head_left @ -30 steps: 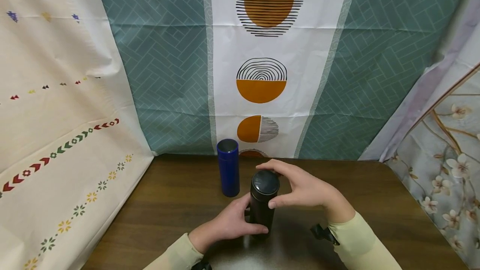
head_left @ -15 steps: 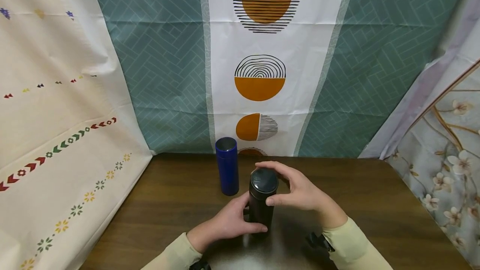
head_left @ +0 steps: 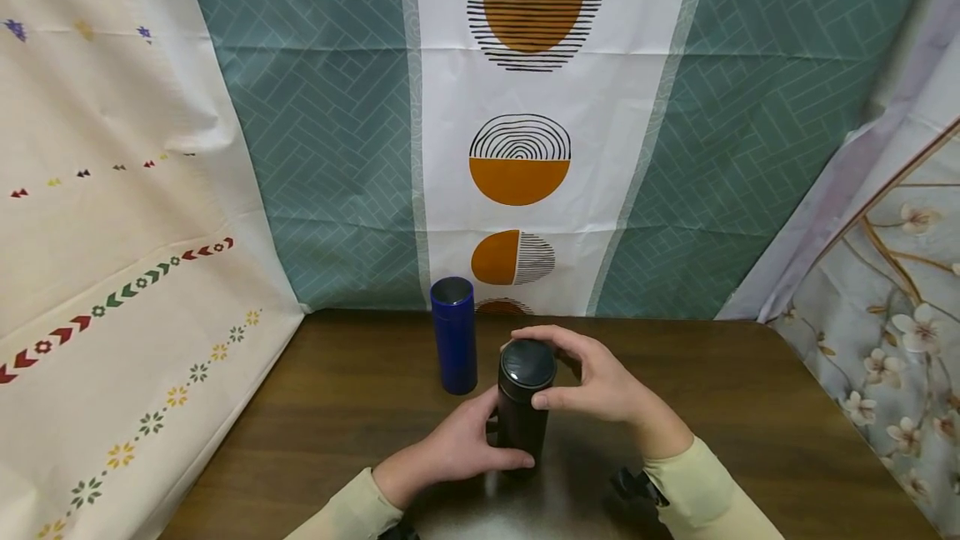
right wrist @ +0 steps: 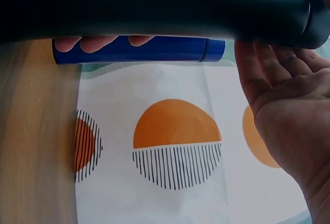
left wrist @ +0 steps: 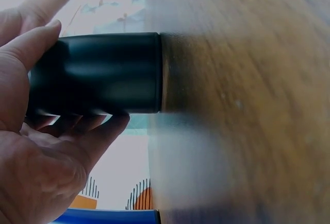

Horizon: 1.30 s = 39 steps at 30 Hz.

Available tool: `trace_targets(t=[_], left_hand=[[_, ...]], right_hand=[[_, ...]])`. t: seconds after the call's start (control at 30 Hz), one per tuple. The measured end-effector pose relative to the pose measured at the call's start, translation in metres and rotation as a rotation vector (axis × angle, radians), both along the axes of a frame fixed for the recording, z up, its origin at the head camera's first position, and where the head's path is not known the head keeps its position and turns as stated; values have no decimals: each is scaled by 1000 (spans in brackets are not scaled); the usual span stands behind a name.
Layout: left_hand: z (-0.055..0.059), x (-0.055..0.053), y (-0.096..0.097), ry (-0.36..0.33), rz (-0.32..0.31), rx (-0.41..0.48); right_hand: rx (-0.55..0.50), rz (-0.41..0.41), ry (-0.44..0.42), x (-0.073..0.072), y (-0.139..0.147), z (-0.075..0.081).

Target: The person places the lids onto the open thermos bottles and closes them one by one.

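Observation:
A black vacuum flask [head_left: 517, 427] stands upright at the front middle of the table, its shiny round lid [head_left: 528, 363] on top. My left hand [head_left: 457, 444] grips the lower body from the left, thumb in front and fingers behind. In the left wrist view, the flask's base [left wrist: 149, 72] is right at the tabletop. From the right, my right hand [head_left: 600, 377] holds the lid between thumb and fingers. The right wrist view shows a thin seam below the lid [right wrist: 318, 26], with fingers [right wrist: 276, 62] spread along the far side.
A blue vacuum flask [head_left: 455, 348] stands upright just behind and left of the black one. The brown wooden table [head_left: 337, 407] ends at a patterned cloth [head_left: 337, 148] behind; more cloths hang at the left [head_left: 135, 232] and right [head_left: 885, 340].
My right hand and forearm have shifted slightly left around the lid. The left hand keeps its grip, and the black flask stays in the same spot.

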State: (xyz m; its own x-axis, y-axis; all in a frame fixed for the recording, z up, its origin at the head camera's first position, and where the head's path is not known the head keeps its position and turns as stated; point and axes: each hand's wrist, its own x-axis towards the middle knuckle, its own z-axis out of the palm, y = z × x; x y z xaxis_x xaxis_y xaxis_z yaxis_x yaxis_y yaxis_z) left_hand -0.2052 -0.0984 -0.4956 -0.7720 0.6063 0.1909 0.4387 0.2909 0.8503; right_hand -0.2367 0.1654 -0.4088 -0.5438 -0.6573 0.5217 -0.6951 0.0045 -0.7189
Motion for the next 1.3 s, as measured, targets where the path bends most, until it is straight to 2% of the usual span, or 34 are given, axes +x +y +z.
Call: trace_targets(t=[0.3,0.77,1.3], left_hand=[[-1,-1,2,-4,-17,5],[-1,-1,1,-8,-14,9],[-1,-1,0,-4,-18,9]], right_hand=[[5,-61,3,2,0,-2],[-2,-102,11,3,-1,1],[-6,-100,25,2,-2,0]])
